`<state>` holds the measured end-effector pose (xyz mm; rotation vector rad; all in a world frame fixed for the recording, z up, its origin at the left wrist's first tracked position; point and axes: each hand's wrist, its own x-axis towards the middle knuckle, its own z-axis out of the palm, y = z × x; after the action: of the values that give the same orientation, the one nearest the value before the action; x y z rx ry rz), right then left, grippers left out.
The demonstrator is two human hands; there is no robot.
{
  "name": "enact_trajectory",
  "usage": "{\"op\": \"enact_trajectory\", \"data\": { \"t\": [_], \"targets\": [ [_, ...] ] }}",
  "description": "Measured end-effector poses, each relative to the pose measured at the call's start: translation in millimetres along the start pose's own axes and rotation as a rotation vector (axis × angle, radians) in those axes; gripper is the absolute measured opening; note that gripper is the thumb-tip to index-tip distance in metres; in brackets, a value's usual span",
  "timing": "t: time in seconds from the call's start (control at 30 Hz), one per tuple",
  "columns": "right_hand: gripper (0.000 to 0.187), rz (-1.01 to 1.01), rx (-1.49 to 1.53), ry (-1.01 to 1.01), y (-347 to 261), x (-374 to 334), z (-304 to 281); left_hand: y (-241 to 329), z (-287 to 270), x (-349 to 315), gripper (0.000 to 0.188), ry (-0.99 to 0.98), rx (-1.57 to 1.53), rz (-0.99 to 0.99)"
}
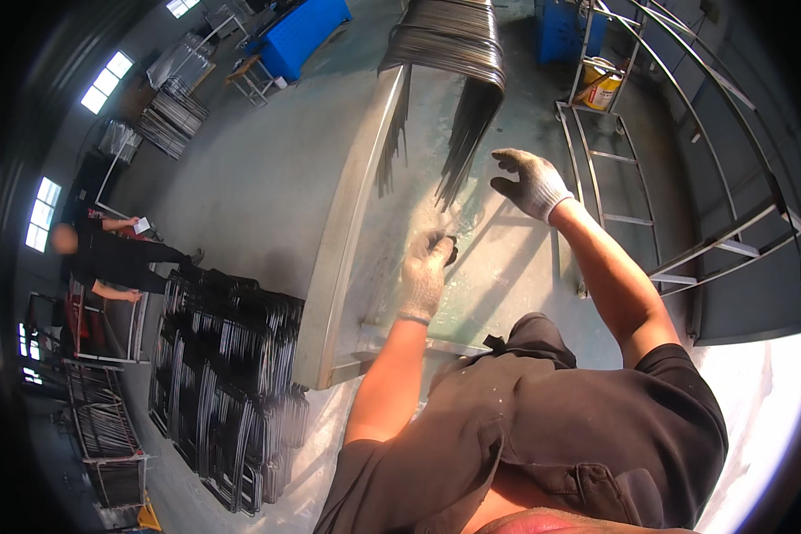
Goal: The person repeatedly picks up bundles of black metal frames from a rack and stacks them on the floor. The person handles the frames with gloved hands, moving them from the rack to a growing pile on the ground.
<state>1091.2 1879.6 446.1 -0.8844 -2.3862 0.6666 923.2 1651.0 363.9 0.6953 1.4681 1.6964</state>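
A thick bundle of dark bent metal rods [445,40] hangs over the far part of a long pale metal beam [336,249], its loose ends drooping on both sides. My left hand [425,280], in a pale knit glove with dark fingertips, is just right of the beam and below the rod ends. Its fingers are curled together; whatever they may hold is hidden. My right hand [532,182], gloved the same way, is raised to the right of the hanging ends, apart from them. Thumb and fingers are spread there, with nothing between them.
Stacked black wire frames [227,383] stand on the floor left of the beam. A metal rack [605,156] and a yellow bucket [602,84] are at the right. Another person [107,249] stands at far left. A blue bench [303,36] is at the back.
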Motion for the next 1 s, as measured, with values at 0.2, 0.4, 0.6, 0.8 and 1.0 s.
{"op": "enact_trajectory", "data": {
  "t": [0.2,0.4,0.6,0.8,1.0],
  "targets": [
    [0.052,-0.273,-0.099,0.102,42,136,-5,57,39,136,0.034,0.141,-0.193,-0.051],
    [0.058,-0.5,-0.029,0.158,119,268,-11,35,87,317,0.037,0.236,-0.103,0.174],
    [0.061,-0.659,0.04,-0.094,111,304,-13,54,125,394,0.034,0.437,-0.405,0.027],
    [0.066,-0.676,0.086,-0.094,121,311,-6,68,141,407,0.028,0.516,-0.393,0.09],
    [0.073,-0.786,0.16,-0.122,113,305,-12,71,134,402,0.017,0.689,-0.208,0.054]
  ]
}}
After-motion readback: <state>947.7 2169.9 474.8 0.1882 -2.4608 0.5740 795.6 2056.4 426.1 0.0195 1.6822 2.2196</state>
